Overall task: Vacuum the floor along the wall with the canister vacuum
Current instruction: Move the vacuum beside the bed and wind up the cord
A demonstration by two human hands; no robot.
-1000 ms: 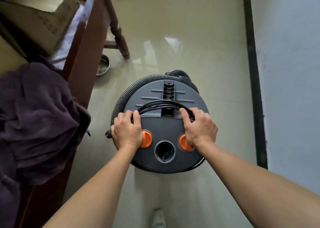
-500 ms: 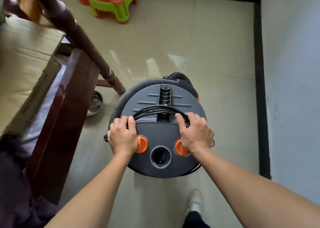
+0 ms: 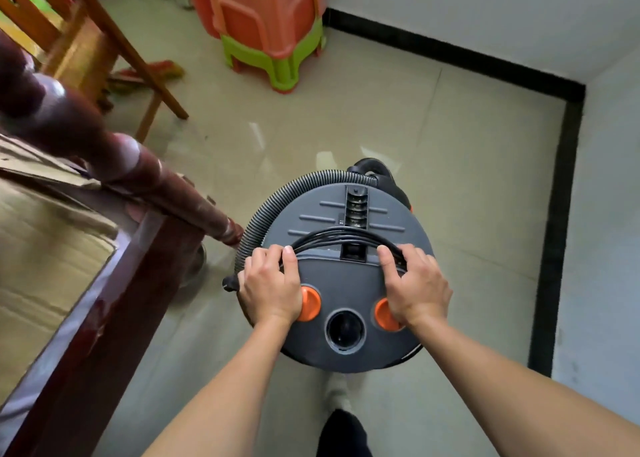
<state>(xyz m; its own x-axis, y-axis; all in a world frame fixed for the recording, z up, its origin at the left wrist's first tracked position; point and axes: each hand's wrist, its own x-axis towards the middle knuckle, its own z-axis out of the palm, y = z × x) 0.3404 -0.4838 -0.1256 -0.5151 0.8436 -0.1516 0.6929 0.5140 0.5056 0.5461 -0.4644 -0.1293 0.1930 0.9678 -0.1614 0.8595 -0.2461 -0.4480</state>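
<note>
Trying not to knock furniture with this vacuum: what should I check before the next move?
1. Left hand grip on the canister vacuum: fingers curl over the cord, ok.
2. Right hand grip: fingers curl over the cord too, ok.
3. Cord stowed: coiled on the lid, ok.
4. Hose: wraps the canister's left side, end hidden, cannot tell.
5. Gap to the bedpost: hose close beside its foot, not ok.
6. Floor toward the corner: only tile shows, ok.

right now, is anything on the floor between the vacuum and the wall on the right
Nothing visible: bare tiles run from the canister vacuum to the black baseboard on its right. The stacked stools stand ahead on the left, the wooden post beside the hose.
</note>
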